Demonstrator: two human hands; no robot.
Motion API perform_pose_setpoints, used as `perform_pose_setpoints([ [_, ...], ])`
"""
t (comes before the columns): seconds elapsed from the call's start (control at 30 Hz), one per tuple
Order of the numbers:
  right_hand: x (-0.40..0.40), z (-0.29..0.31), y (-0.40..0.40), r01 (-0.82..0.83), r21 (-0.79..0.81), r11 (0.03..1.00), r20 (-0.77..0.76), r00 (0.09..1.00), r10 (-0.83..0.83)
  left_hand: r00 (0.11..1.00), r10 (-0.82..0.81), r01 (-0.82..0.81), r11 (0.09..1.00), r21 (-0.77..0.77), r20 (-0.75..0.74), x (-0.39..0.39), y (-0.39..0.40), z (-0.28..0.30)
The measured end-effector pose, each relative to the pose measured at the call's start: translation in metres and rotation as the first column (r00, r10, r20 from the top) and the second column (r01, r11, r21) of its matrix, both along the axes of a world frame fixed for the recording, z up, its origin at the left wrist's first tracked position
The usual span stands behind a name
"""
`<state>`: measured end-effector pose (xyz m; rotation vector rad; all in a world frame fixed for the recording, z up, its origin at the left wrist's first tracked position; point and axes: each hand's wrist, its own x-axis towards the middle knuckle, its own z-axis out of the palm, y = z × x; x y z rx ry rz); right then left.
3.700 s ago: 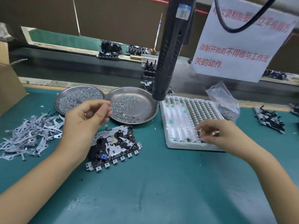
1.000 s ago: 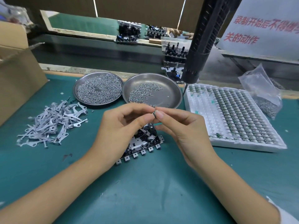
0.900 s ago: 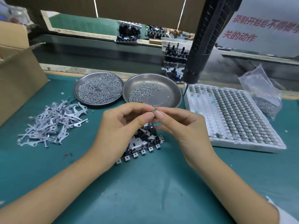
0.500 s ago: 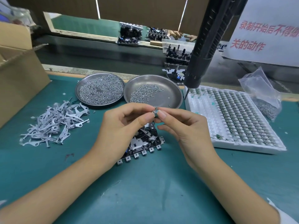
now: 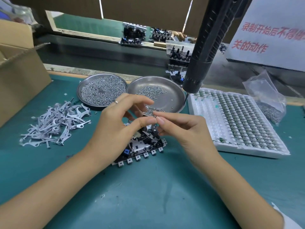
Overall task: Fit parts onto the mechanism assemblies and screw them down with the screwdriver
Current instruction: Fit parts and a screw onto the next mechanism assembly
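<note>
Both hands raised just above the mechanism, meeting fingertip to fingertip: left hand with thumb and forefinger curled toward the meeting point, right hand pinching a tiny metal part at that same spot, too small to say whether screw or fitting, and whether the left pinches it too cannot be told. Mechanism flat on the tabletop directly beneath and slightly toward the body from the pinch, long axis running left-near to right-far, row of tabs along its near edge. Left hand over its left half, right hand over its right end, about equally near. Likely next: straight down from the pinch onto the mechanism's upper right area. Screwdriver hanging beyond the mechanism to the right, tip over the right screw dish, nearer the right hand. Parts tray right of the mechanism, lever pile to its left.
</note>
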<state>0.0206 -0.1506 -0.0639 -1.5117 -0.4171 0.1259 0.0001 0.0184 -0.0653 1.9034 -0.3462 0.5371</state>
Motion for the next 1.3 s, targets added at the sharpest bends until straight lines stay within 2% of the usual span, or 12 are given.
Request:
perform_pose_setpoints([
  [0.17, 0.001, -0.005, 0.001, 0.006, -0.071, 0.997, 0.150, 0.989, 0.005, 1.000, -0.022, 0.020, 0.990, 0.140, 0.019, 0.000, 0.009, 0.004],
  [0.23, 0.001, -0.009, 0.001, 0.038, -0.139, 0.990, 0.266, 0.964, 0.000, 1.000, -0.020, 0.017, 0.983, 0.181, 0.013, -0.002, 0.014, 0.001],
  [0.3, 0.001, -0.015, 0.002, 0.104, -0.258, 0.961, 0.450, 0.893, 0.024, 1.000, -0.019, 0.021, 0.986, 0.166, -0.014, -0.005, 0.020, -0.003],
  [0.4, 0.001, -0.023, 0.004, 0.190, -0.402, 0.896, 0.660, 0.738, 0.139, 0.995, -0.006, 0.010, 0.999, 0.040, -0.097, -0.013, 0.028, -0.011],
  [0.53, 0.002, -0.030, 0.007, 0.198, -0.501, 0.843, 0.745, 0.595, 0.302, 0.989, 0.073, -0.071, 0.997, 0.024, -0.126, -0.020, 0.032, -0.020],
  [0.63, 0.003, -0.033, 0.007, 0.228, -0.530, 0.817, 0.766, 0.541, 0.346, 0.986, 0.077, -0.073, 0.997, 0.036, -0.146, -0.022, 0.031, -0.021],
  [0.87, 0.004, -0.032, 0.005, 0.232, -0.563, 0.793, 0.757, 0.528, 0.384, 0.984, 0.075, -0.067, 0.996, 0.057, -0.160, -0.026, 0.023, -0.022],
  [0.97, 0.003, -0.031, 0.006, 0.214, -0.570, 0.793, 0.744, 0.545, 0.387, 0.992, 0.071, -0.049, 0.978, 0.202, -0.103, -0.031, 0.020, -0.022],
  [1.03, 0.002, -0.031, 0.005, 0.188, -0.572, 0.799, 0.722, 0.577, 0.381, 0.995, 0.071, -0.036, 0.925, 0.377, -0.077, -0.035, 0.019, -0.023],
  [1.1, 0.001, -0.030, 0.005, 0.143, -0.568, 0.811, 0.679, 0.638, 0.363, 0.995, 0.082, -0.046, 0.875, 0.483, -0.054, -0.037, 0.018, -0.024],
  [1.2, 0.000, -0.028, 0.006, 0.085, -0.539, 0.838, 0.576, 0.763, 0.294, 0.993, 0.110, -0.074, 0.864, 0.499, -0.043, -0.038, 0.016, -0.026],
  [1.3, -0.001, -0.027, 0.006, 0.063, -0.511, 0.857, 0.553, 0.788, 0.272, 0.992, 0.122, -0.086, 0.870, 0.485, -0.041, -0.038, 0.015, -0.027],
])
